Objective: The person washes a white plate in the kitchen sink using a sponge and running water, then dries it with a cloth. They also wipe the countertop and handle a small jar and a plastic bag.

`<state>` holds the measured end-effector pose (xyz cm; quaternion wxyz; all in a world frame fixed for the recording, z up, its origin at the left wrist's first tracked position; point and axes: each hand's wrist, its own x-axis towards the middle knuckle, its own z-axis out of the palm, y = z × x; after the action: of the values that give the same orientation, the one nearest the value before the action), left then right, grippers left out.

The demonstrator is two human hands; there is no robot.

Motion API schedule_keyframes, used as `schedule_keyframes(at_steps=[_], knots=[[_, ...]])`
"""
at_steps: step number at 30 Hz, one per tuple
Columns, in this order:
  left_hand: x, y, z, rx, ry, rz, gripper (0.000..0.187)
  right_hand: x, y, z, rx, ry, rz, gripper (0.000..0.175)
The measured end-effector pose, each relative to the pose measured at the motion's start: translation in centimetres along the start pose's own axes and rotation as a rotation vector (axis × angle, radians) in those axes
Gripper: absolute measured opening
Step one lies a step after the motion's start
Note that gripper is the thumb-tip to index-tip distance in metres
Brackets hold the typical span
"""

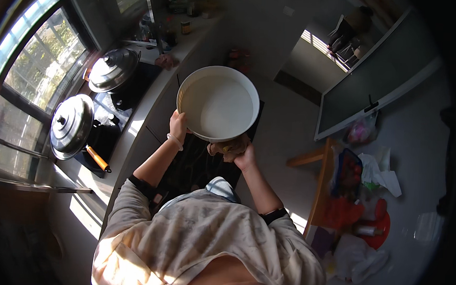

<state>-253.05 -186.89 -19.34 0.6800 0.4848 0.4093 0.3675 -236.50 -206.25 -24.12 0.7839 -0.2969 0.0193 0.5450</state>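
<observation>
A large round white pot is held up in front of my body, over the floor. Its pale inside looks smooth; whether liquid lies in it I cannot tell. My left hand grips the pot's left side, thumb up near the rim, with a pale bangle on the wrist. At the near right, my right hand holds a bunched brown cloth against the pot's lower side. The pot and cloth hide part of the fingers of both hands.
At left, a lidded pan and a lidded wok sit on the cooktop. A wooden-edged table with bags and red items stands right. Beyond it is a frosted door; a person is past the doorway.
</observation>
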Motion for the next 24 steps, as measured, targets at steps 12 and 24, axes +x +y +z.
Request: schedule_keyframes(at_steps=[12,24], knots=[[22.8,0.5,13.5,0.061,-0.114,0.086,0.057,19.9,-16.6,-2.5,-0.164,-0.005,0.037,0.064],[37.8,8.2,18.9,0.463,0.17,0.209,0.071,43.8,-25.9,7.6,-0.621,0.23,0.277,0.052]])
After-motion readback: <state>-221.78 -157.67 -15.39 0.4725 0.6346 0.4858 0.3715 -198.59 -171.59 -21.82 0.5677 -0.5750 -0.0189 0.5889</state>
